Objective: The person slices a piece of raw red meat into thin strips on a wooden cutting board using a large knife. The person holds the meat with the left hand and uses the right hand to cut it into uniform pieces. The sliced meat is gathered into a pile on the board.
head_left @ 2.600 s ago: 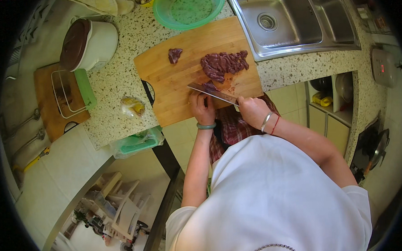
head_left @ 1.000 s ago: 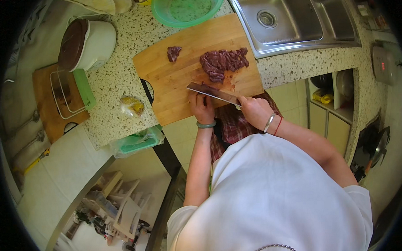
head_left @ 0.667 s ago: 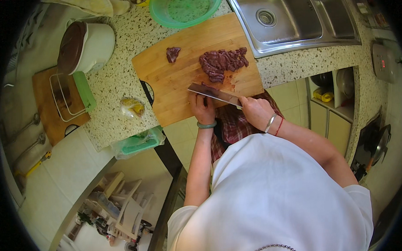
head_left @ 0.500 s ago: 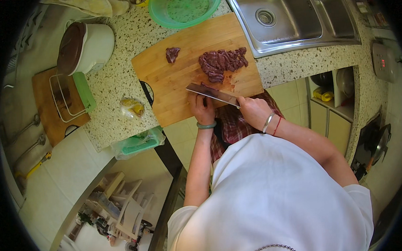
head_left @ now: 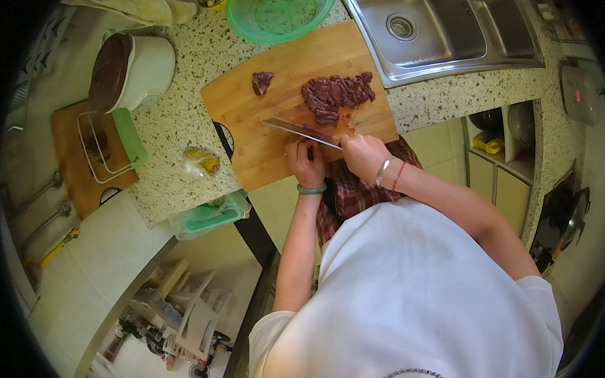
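My right hand (head_left: 365,157) is closed round the handle of a kitchen knife (head_left: 299,131). The long blade points left across the near part of a wooden cutting board (head_left: 247,134). Just below the blade, my left hand (head_left: 306,161) has its fingers curled on a piece of dark red meat, mostly hidden by the hand and the knife. Beyond the blade lies a heap of sliced dark red meat (head_left: 338,96), with reddish juice beside it. One separate chunk of meat (head_left: 262,82) rests farther left on the board.
A green basin (head_left: 280,16) stands behind the board, and a steel sink (head_left: 437,24) is at the far right. To the left are a white cooker with a brown lid (head_left: 135,71), a small plastic-wrapped yellow item (head_left: 201,162) and a second wooden board (head_left: 71,150).
My right hand has moved left and slightly up, and the knife has slid left with it, its tip reaching farther across the board. My left hand stays nearly in place.
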Tool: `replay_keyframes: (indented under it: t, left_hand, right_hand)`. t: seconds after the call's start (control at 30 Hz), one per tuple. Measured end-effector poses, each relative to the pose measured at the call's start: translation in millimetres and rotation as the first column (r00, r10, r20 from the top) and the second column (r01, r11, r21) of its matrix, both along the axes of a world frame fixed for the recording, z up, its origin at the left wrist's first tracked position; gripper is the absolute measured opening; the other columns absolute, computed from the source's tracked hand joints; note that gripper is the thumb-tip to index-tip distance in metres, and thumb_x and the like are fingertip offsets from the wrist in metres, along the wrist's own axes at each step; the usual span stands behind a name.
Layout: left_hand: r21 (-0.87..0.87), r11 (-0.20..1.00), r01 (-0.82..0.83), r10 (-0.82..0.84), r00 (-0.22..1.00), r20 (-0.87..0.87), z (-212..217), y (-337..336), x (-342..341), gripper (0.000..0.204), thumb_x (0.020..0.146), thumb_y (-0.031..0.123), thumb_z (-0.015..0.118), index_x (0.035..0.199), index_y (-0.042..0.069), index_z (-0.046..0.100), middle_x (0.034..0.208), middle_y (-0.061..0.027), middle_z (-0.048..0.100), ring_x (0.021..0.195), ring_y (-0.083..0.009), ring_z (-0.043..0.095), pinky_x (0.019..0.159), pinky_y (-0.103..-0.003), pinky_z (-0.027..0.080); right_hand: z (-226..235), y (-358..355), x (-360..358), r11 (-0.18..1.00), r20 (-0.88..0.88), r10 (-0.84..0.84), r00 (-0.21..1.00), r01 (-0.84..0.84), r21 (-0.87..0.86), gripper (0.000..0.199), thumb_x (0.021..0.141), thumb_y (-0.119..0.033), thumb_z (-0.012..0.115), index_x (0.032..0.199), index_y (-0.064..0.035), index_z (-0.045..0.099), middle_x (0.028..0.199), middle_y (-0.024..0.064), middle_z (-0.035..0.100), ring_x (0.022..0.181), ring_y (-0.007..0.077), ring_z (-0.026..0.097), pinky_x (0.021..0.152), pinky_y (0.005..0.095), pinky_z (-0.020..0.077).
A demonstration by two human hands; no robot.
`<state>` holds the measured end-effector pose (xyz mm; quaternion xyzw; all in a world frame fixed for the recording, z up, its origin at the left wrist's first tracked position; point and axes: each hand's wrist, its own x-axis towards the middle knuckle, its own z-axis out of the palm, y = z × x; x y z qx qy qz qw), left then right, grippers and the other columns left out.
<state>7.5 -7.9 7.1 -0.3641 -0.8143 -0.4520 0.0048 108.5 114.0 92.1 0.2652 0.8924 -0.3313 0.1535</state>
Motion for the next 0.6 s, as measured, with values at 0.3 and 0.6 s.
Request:
replay_keyframes:
  t: [0.3,0.6]
  left_hand:
    - [0.041,0.999,0.028,-0.026,0.998,-0.049,-2,2,-4,0.010,0.079,0.000,0.069,0.086,0.002,0.063,0.095,-0.0133,0.063,0.092,-0.0321,0.059,0.082,-0.039,0.048]
    - [0.078,0.997,-0.028,0.024,0.998,0.062,-1,1,2,0.013,0.080,-0.001,0.069,0.092,0.002,0.064,0.103,-0.0153,0.060,0.099,-0.0340,0.057,0.085,-0.040,0.047]
  right_hand:
    - [-38,34,-26,0.983,-0.117,-0.127,0.985,0.109,-0.150,0.027,0.086,-0.025,0.062,0.088,0.0006,0.069,0.082,0.0263,0.066,0.080,0.0433,0.065,0.071,0.0474,0.0536]
    - [-7,20,35,0.992,-0.181,-0.127,0.975,0.125,-0.024,0.017,0.089,-0.019,0.060,0.092,-0.0034,0.065,0.071,0.0223,0.063,0.067,0.0410,0.063,0.060,0.0486,0.0510]
